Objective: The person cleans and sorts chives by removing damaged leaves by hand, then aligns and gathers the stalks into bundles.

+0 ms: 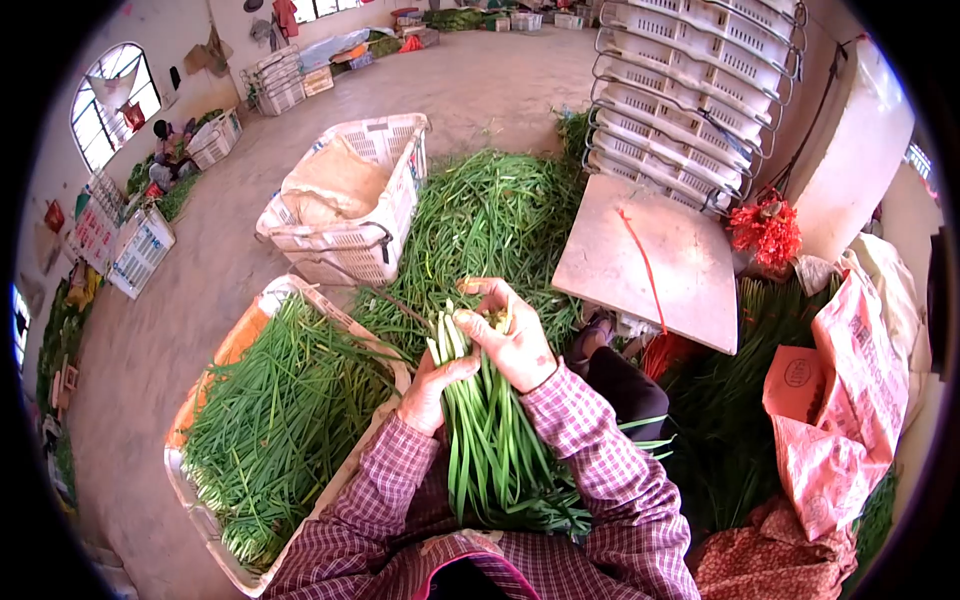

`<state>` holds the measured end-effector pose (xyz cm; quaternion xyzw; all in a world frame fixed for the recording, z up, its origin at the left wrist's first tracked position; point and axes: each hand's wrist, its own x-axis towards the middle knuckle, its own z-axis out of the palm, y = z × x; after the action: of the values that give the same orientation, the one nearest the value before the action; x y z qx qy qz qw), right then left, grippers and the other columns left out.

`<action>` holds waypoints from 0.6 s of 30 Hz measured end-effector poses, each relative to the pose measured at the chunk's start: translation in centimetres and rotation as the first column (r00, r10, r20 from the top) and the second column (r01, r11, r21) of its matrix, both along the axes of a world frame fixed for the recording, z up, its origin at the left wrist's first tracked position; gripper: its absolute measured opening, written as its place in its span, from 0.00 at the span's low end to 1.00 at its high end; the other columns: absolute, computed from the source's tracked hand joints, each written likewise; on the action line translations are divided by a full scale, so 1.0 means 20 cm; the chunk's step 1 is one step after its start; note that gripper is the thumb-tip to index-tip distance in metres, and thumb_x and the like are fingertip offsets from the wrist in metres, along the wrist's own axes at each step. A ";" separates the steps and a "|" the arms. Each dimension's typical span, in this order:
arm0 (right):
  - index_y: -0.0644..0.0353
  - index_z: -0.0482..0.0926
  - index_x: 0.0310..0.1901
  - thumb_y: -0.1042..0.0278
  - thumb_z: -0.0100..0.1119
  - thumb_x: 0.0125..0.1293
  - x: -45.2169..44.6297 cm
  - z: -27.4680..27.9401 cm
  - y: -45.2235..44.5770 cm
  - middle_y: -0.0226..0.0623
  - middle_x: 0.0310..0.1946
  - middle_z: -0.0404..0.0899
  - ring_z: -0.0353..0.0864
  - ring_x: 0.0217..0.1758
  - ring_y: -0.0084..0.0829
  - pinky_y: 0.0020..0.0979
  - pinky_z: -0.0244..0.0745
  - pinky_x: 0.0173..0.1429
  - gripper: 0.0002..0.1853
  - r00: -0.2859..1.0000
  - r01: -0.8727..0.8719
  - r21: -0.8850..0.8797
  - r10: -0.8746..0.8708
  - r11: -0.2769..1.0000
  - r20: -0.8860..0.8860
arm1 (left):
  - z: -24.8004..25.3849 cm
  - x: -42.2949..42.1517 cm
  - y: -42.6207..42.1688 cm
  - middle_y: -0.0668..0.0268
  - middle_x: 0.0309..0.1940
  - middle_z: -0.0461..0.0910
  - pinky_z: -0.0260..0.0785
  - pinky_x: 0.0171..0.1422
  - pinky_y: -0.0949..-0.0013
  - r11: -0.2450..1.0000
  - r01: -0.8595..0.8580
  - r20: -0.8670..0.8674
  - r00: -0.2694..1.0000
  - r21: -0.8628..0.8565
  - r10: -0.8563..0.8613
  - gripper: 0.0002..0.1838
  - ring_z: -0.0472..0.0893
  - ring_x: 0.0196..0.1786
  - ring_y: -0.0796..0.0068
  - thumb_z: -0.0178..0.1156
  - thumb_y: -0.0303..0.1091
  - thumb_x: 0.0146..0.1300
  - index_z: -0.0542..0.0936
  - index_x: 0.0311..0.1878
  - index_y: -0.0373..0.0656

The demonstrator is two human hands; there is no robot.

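A bunch of garlic chives (490, 440) lies across my lap, its pale stem ends pointing up and away from me. My left hand (430, 396) is wrapped round the bunch just below the stem ends, thumb across the front. At the upper right of the bunch, my right hand (512, 345) is closed, with its thumb against the white stems and its fingers curled over a few of them. A small yellowish bit shows by the right fingers. The leaves hang down towards my body.
To the left stands a lined crate (178, 470) full of chives. Ahead are a white crate with a sack (340, 178) and a heap of loose chives (490, 215). On the right are a board (650, 265), stacked crates (690, 100), red ties (765, 230) and pink bags (840, 390). Another person (172, 155) sits far left.
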<state>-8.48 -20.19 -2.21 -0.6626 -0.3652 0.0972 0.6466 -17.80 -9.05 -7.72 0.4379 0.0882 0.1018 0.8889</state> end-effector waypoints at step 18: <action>0.59 0.80 0.44 0.63 0.56 0.63 -0.07 -0.01 -0.02 0.39 0.34 0.79 0.79 0.38 0.42 0.38 0.76 0.44 0.12 0.712 -0.282 -0.213 0.353 0.935 0.606 | -0.30 -0.11 0.11 0.64 0.57 0.70 0.63 0.63 0.66 0.896 0.189 0.039 0.974 0.401 -0.222 0.44 0.67 0.61 0.71 0.76 0.46 0.40 0.69 0.61 0.41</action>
<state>-9.87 -20.55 -2.44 -0.6162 -0.6648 -0.0039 0.4224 -20.00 -6.80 -13.71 0.6102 -0.0181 0.0413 0.7910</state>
